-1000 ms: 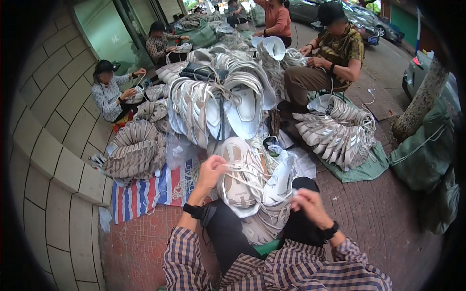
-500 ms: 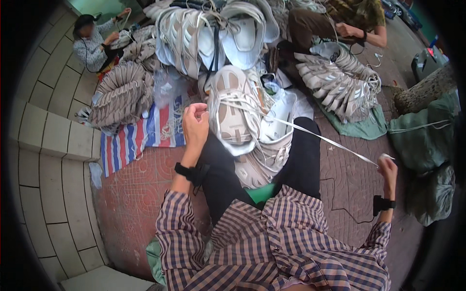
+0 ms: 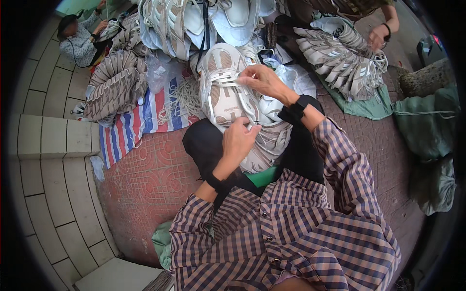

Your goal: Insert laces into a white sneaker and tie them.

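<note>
A beige and white shoe upper [image 3: 225, 58] lies over my lap with its toe pointing away from me. White shoelace [image 3: 221, 76] crosses its front rows of eyelets, and a length of it runs down the right side of the tongue. My right hand [image 3: 264, 81] comes in over the upper from the right, thumb and forefinger pinched on the lace by the eyelets. Lower down, at the heel end, my left hand [image 3: 239, 141] has its fingers closed on a lace beside the opening. More shoe uppers [image 3: 264, 157] are bunched beneath it.
Bundled uppers [image 3: 167, 29] rise ahead of me. Other bundles stand at the left [image 3: 114, 87] and right [image 3: 335, 63]. Loose laces [image 3: 187, 97] lie on a striped sheet [image 3: 124, 140]. Two people work nearby, one far left, one far right. Green sacks [image 3: 427, 126] sit at the right.
My right hand has come back from far right, where it held the lace stretched out, to the eyelets. My left hand has moved from the upper's left side to its heel end.
</note>
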A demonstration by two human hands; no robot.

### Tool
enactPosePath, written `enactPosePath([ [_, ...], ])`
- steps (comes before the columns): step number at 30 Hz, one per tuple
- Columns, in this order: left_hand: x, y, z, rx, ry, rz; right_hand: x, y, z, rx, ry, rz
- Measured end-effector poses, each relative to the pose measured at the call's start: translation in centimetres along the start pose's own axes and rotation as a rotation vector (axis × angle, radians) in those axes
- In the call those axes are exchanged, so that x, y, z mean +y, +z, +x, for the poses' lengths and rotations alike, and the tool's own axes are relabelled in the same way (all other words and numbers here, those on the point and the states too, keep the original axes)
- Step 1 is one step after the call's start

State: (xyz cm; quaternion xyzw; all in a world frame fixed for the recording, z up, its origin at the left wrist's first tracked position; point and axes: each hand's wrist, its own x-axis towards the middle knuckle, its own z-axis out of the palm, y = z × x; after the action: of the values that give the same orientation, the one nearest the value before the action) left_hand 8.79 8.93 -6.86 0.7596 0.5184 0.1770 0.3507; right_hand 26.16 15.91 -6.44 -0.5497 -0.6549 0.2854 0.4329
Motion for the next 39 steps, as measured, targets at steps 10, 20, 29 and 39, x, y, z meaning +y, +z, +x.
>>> enactPosePath([
  [10, 3.0, -1.0, -0.5, -0.165, -0.561, -1.305, -0.2, -0.5, 1.0, -0.006, -0.11, -0.262],
  [20, -10.2, -23.4, -5.1, 0.3, 0.165, 0.421, -0.9, -4.2, 1.6, -0.501, 0.307, 0.355],
  [29, -29.7, -49.4, -23.7, 0.966, -0.46, 1.075, -1.0, -1.1, 1.0, -0.368, 0.295, 0.449],
  [39, -25.2, -26.9, -11.0, 0.313, -0.39, 0.428, -1.4, 1.0, -0.5, -0.011, -0.095, -0.341],
])
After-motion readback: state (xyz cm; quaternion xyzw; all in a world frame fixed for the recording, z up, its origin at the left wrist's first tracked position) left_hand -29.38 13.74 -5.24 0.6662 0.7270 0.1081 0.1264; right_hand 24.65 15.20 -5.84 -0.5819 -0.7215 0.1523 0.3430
